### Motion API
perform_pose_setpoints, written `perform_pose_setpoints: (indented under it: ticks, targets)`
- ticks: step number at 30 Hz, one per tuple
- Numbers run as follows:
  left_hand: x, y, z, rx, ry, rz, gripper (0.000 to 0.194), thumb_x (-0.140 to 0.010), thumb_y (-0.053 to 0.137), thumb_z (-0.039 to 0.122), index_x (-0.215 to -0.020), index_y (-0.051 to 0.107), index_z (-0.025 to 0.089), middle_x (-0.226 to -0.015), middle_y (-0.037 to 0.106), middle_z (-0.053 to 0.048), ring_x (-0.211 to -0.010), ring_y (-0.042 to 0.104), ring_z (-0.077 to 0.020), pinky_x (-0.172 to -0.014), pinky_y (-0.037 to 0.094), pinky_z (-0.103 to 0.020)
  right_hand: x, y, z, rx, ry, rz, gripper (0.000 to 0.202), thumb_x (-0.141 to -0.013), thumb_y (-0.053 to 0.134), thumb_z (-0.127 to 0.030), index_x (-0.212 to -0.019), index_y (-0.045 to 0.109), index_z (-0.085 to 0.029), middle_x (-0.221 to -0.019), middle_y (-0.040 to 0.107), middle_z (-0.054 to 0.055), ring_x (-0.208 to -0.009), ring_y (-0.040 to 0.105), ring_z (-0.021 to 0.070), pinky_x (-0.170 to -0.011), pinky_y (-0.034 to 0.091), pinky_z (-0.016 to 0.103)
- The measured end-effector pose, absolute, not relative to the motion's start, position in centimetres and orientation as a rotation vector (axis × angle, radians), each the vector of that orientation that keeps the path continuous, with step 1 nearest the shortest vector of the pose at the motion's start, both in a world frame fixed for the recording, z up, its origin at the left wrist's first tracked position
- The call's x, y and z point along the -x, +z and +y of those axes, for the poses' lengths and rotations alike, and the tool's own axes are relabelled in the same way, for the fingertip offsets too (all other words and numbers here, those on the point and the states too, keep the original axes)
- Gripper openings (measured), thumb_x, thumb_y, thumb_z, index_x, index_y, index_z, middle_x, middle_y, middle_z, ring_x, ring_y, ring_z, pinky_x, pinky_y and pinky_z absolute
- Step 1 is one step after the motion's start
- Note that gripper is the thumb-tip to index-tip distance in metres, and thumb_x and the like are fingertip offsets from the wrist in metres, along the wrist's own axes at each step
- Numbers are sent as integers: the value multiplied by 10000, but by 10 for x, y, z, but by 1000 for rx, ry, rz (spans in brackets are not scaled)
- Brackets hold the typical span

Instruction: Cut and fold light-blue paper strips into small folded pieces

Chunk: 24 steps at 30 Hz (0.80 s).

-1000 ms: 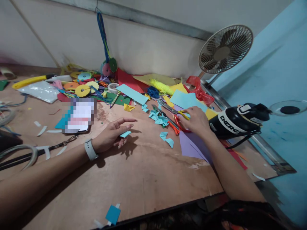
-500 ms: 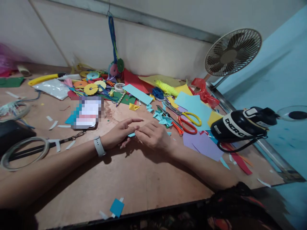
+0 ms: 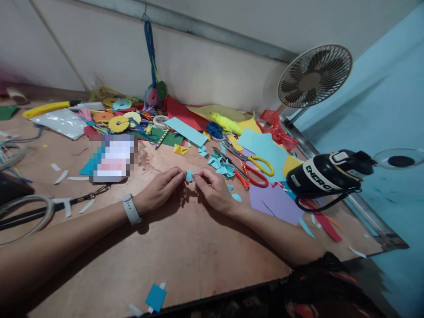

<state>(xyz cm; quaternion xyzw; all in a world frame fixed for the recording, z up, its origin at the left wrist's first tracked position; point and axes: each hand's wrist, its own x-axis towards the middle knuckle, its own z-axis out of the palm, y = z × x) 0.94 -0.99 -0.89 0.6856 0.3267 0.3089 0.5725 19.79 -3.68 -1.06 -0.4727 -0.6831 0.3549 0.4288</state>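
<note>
A small light-blue piece of paper (image 3: 189, 176) is pinched between both hands above the middle of the table. My left hand (image 3: 162, 187), with a pale watch on its wrist, grips its left side with thumb and forefinger. From the other side, my right hand (image 3: 213, 190) pinches its right edge. The fingertips of both hands nearly meet around it. Just beyond my right hand lie folded light-blue paper pieces (image 3: 221, 164) and two pairs of scissors, one with yellow handles (image 3: 264, 164), one with red handles (image 3: 257, 175).
A phone (image 3: 114, 159) lies left of my hands. Behind it are colourful paper discs and cords (image 3: 119, 123). Purple paper (image 3: 276, 205) and a black bottle (image 3: 326, 174) are on the right, with a fan (image 3: 313, 79) behind. A blue paper square (image 3: 155, 298) sits near the front edge.
My hands have drawn slightly apart, and the light-blue paper, mostly covered before, now shows between the fingertips. My left hand's extended forefinger has curled in. The view has shifted a little.
</note>
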Motion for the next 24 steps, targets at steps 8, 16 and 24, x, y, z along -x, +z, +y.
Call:
perform_pose_setpoints:
  ticks: [8,16,24]
  targets:
    - [-8,-8,-12,-1591,591,718,372,-992,393,515,-811,478,201,-684,641,1,-580,635,-147,-558,517,-263,-200,-13,-34,1158,862,-1807,317,-972,425,-386,-711,455,-208,-642,487,-37,-610,467,106,-616,391,241]
    - [-9,-6,-10,-1661,545,720,368,-993,396,497,-801,490,198,-671,649,-1,-563,644,-144,-547,525,-256,-195,-20,-40,1135,824,-1762,278,-973,416,-362,-738,421,-213,-666,441,-40,-615,418,107,-609,363,245]
    - [-11,-8,-15,-1405,569,649,341,-967,471,515,-857,504,193,-727,666,-11,-619,655,-158,-573,547,-280,-192,-17,-39,1167,804,-1743,280,-966,420,-390,-748,438,-215,-664,447,-40,-616,432,112,-621,362,250]
